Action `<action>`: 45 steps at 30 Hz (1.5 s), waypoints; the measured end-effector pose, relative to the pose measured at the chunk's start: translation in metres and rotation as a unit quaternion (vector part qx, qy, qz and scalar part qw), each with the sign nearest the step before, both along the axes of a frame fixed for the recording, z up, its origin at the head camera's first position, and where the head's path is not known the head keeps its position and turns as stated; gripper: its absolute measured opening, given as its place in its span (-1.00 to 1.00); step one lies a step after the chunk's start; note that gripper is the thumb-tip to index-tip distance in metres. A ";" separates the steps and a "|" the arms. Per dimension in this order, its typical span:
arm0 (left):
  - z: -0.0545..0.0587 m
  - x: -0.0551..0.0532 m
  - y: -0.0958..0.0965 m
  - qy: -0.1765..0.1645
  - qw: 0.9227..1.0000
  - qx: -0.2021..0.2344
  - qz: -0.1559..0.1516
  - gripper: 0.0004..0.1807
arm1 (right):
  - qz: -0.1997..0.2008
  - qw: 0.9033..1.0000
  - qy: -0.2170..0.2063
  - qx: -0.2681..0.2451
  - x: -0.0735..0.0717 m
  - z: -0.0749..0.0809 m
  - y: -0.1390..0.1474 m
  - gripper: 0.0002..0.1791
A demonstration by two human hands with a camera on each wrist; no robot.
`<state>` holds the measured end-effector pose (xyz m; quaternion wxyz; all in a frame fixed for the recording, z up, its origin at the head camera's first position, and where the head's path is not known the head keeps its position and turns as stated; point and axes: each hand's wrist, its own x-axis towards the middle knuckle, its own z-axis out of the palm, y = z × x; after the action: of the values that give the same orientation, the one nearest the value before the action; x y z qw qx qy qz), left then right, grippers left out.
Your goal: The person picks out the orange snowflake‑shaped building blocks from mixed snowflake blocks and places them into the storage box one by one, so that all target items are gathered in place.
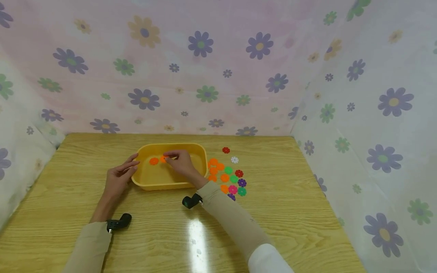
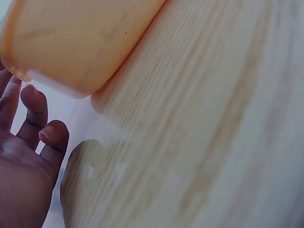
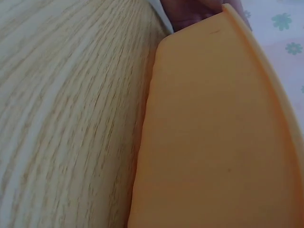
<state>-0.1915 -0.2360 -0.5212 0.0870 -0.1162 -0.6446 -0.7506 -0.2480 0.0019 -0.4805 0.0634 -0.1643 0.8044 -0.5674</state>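
Note:
In the head view a yellow plastic basin (image 1: 150, 185) stands on the wooden table. My right hand (image 1: 182, 163) reaches over its near right rim, thumb and index finger pinching an orange flower-shaped disc (image 1: 162, 159) above the basin floor. Another orange disc (image 1: 154, 161) is inside, just left of it. My left hand (image 1: 117, 178) is at the basin's left end, fingertips right at the rim. In the left wrist view, the left hand's fingers (image 2: 56, 133) bend loosely beside the basin's outer wall (image 2: 80, 42). The right wrist view shows mainly the basin's side (image 3: 218, 123), hiding the right fingers.
Right of the basin lie several flower-shaped discs: orange ones (image 1: 224, 178), green ones (image 1: 233, 179), a pink one (image 1: 233, 189), purple ones (image 1: 242, 182), red ones (image 1: 226, 150) and a white one (image 1: 234, 160). Flower-printed cloth (image 1: 170, 106) hangs behind the table (image 1: 280, 212).

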 end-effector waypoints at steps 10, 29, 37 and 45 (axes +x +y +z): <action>0.003 0.004 -0.001 -0.005 1.000 -0.021 0.010 -0.61 | -0.005 0.997 0.001 0.075 -0.021 -0.010 -0.010 -0.76; 0.001 -0.002 -0.005 -0.010 0.999 -0.034 0.006 -0.61 | 0.017 0.993 -0.018 0.115 -0.028 -0.012 -0.014 -0.81; 0.002 -0.002 -0.007 -0.011 1.000 -0.025 0.004 -0.60 | 0.010 0.991 -0.027 0.130 -0.030 -0.013 -0.018 -0.83; 0.001 -0.003 -0.006 -0.008 0.999 -0.038 0.011 -0.61 | 0.008 0.991 -0.026 0.130 -0.030 -0.015 -0.020 -0.82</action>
<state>-0.1944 -0.2421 -0.5202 0.0860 -0.1062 -0.6745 -0.7255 -0.2778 -0.0176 -0.4955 0.1096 -0.1461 0.8680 -0.4618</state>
